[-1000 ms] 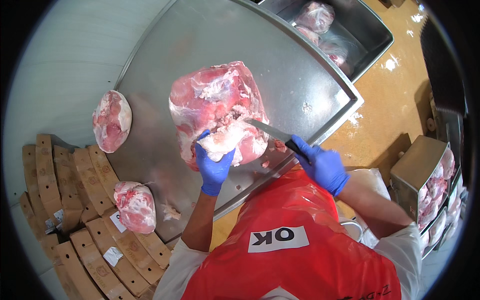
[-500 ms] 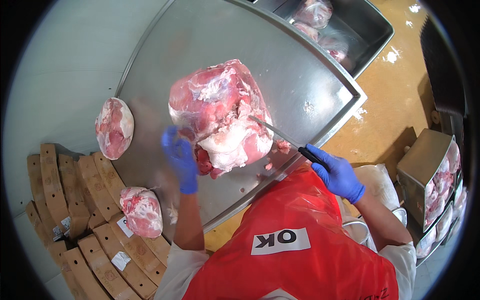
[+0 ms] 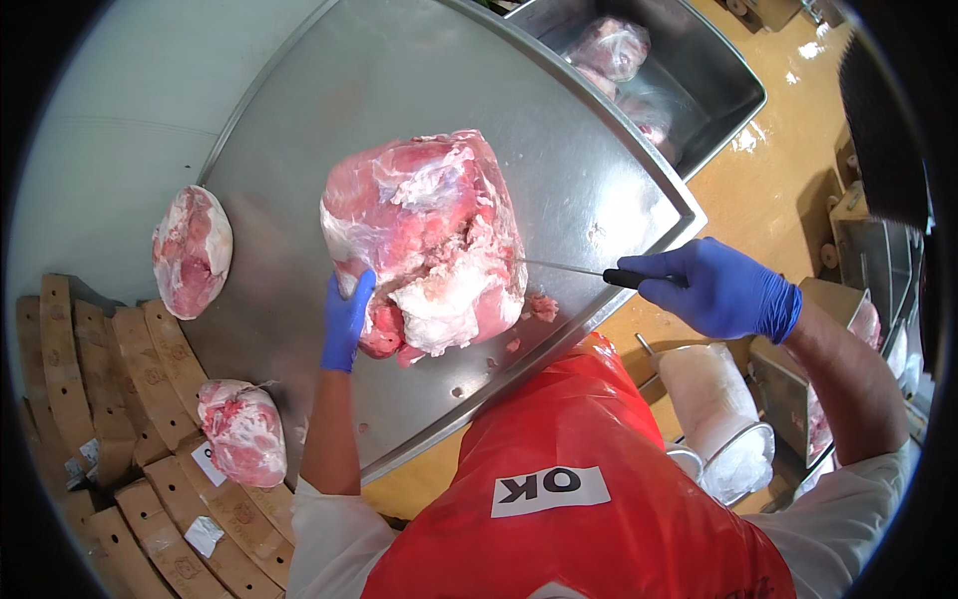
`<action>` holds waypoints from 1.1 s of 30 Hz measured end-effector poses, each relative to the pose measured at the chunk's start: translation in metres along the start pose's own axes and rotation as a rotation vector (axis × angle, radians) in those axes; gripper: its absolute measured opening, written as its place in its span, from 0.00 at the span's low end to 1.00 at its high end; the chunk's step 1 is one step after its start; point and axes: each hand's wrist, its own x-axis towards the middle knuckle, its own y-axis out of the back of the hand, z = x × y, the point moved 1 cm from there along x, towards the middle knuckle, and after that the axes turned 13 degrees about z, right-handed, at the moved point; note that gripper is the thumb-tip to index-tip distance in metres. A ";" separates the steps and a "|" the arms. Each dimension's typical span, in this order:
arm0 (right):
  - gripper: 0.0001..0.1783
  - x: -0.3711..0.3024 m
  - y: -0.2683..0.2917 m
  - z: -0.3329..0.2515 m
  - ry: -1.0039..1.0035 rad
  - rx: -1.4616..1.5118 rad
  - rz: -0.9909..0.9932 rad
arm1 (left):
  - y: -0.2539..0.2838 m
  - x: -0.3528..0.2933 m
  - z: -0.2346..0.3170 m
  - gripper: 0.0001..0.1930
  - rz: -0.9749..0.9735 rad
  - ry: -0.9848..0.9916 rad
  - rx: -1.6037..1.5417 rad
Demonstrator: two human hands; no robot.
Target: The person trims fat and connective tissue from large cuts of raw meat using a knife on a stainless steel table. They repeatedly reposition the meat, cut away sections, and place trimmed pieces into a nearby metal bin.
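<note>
A large piece of raw meat (image 3: 424,235) with white fat lies on the metal table (image 3: 559,180), its surface cut open in the middle. At its left edge my left hand (image 3: 345,324), in a blue glove, holds the meat, thumb on one side; the other fingers are partly hidden. My right hand (image 3: 714,290), also gloved in blue, is closed round the black handle of a knife (image 3: 579,268). The blade points left and its tip meets the right side of the meat. Small meat scraps (image 3: 542,306) lie between the meat and the table's near edge.
Two smaller meat pieces, one upper (image 3: 192,253) and one lower (image 3: 242,432), lie at the left. Cardboard boxes (image 3: 215,534) stand below them. Beyond the table is a metal bin (image 3: 718,90) with bagged meat. A clear-bagged container (image 3: 714,399) stands at right.
My left hand has come onto the meat's left edge. My right hand has moved right and up, drawing the knife back so its tip is at the meat's right side. The view has shifted.
</note>
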 end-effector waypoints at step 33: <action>0.31 0.050 -0.308 0.120 0.239 0.419 0.721 | 0.015 0.000 -0.015 0.32 0.113 0.101 0.034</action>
